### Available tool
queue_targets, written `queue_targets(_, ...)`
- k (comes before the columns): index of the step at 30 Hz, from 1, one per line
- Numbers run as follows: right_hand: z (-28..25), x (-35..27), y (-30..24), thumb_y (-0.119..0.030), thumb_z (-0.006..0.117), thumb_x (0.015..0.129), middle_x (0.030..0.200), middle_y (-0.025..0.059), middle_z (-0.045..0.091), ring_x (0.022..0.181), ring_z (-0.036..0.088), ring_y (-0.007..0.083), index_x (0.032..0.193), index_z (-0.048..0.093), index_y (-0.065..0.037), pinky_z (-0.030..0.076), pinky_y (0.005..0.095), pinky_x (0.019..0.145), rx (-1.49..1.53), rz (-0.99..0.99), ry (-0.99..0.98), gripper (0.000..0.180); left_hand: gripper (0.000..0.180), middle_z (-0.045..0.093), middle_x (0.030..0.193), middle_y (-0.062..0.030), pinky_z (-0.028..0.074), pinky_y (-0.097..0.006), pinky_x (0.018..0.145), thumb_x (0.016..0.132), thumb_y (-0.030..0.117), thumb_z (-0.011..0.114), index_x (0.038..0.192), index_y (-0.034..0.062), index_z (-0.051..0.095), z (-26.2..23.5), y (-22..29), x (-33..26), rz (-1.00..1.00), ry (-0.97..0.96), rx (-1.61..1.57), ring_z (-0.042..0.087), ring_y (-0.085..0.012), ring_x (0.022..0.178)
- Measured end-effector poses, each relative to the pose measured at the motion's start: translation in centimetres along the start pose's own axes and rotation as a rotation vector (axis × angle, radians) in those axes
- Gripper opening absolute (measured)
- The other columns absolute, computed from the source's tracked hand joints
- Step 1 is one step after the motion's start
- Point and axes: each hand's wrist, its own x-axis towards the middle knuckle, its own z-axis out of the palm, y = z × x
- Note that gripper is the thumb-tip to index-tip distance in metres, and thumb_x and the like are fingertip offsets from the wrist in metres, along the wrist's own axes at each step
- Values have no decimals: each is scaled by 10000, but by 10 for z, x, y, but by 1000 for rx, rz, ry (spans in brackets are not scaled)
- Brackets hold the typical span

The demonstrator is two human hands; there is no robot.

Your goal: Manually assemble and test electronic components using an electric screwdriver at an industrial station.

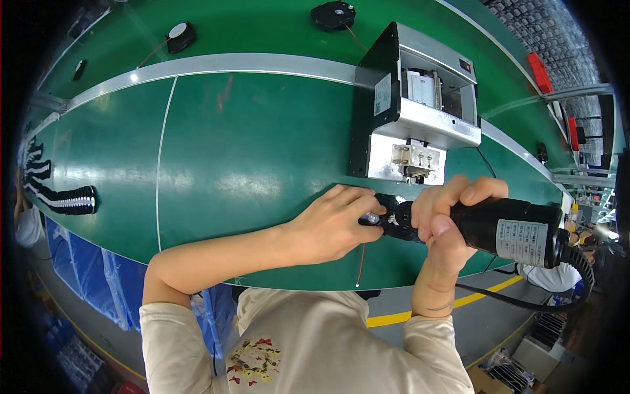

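Note:
My right hand (446, 210) is wrapped round a black electric screwdriver (479, 223), held nearly level with its tip end toward the left. A pale label and a ribbed black cable show at its back end. Close in front of the tip, my left hand (335, 223) is closed on a small black part (388, 202), with a round metal piece (371, 218) between the fingers. Most of the part is hidden by both hands. A thin red wire (360, 266) runs from beneath the left fingers toward the bench's near edge. Where the tip touches cannot be made out.
Just beyond my hands stands a metal-and-black screw feeder machine (426, 121). On the green bench (243, 144), a row of black parts (72, 200) lies at far left. Past the metal rail, black round devices with red wires (333, 14) sit on a green belt. Other people are at both sides.

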Motion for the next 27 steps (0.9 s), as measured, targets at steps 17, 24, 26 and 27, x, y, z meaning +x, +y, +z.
queue_targets(17, -5, 49, -29, -31, 549, 791, 695, 63, 484, 451, 440, 134, 1239, 430, -70, 428, 317, 482, 37, -254, 40, 465, 243, 569, 1131, -61, 447, -430, 914, 718, 111, 724, 957, 147, 705, 2, 0, -3, -7, -21, 2, 535, -305, 1126)
queue_targets(24, -3, 57, -16, 22, 516, 739, 668, 71, 476, 443, 440, 137, 1155, 412, -43, 440, 321, 472, -46, -165, 56, 433, 244, 564, 1133, -59, 446, -428, 912, 718, 110, 726, 958, 145, 702, 1, 0, -2, -4, -28, -3, 535, -305, 1133)
queue_targets(26, 0, 55, -18, 17, 524, 738, 662, 66, 472, 438, 440, 139, 1142, 402, -48, 436, 313, 466, -41, -149, 75, 427, 244, 564, 1135, -57, 444, -426, 916, 716, 114, 727, 957, 146, 702, 2, 0, -3, -1, -24, 3, 535, -307, 1129)
queue_targets(27, 0, 52, -18, 15, 528, 740, 662, 64, 473, 437, 439, 139, 1148, 403, -50, 435, 310, 464, -17, -148, 71, 432, 244, 564, 1135, -56, 443, -425, 918, 716, 116, 727, 956, 147, 702, 2, 0, -4, -2, -19, 8, 535, -308, 1127)
